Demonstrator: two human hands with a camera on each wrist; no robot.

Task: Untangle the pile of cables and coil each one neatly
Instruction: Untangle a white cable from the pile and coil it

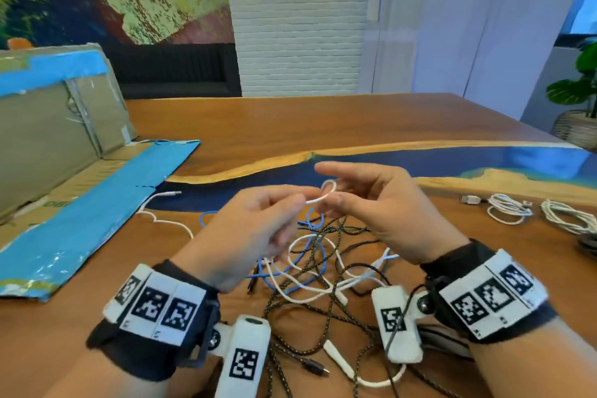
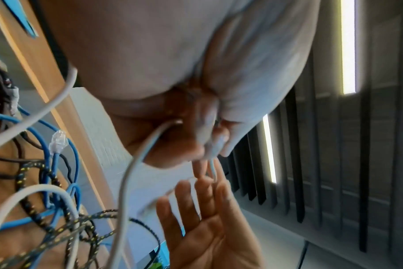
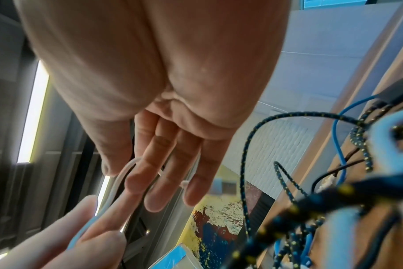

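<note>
A tangle (image 1: 323, 271) of white, blue and black-and-yellow braided cables lies on the wooden table (image 1: 290, 126), also seen in the left wrist view as the tangle (image 2: 46, 209). Both hands hover above it. My left hand (image 1: 298, 201) pinches a thin white cable (image 1: 315, 200) between thumb and fingertips (image 2: 215, 143). The same cable makes a small loop (image 1: 329, 187) round a straight finger of my right hand (image 1: 355, 194). The right wrist view shows the right hand's fingers (image 3: 150, 163) extended with the loop (image 3: 127, 169) beside the thumb, and the left hand (image 3: 81, 236) pinching below.
Two coiled white cables (image 1: 507, 210) (image 1: 568, 216) lie at the table's right. An opened cardboard box with blue tape (image 1: 64, 139) fills the left. A loose white cable end (image 1: 161, 196) lies near it. A potted plant (image 1: 578, 94) stands past the far right corner.
</note>
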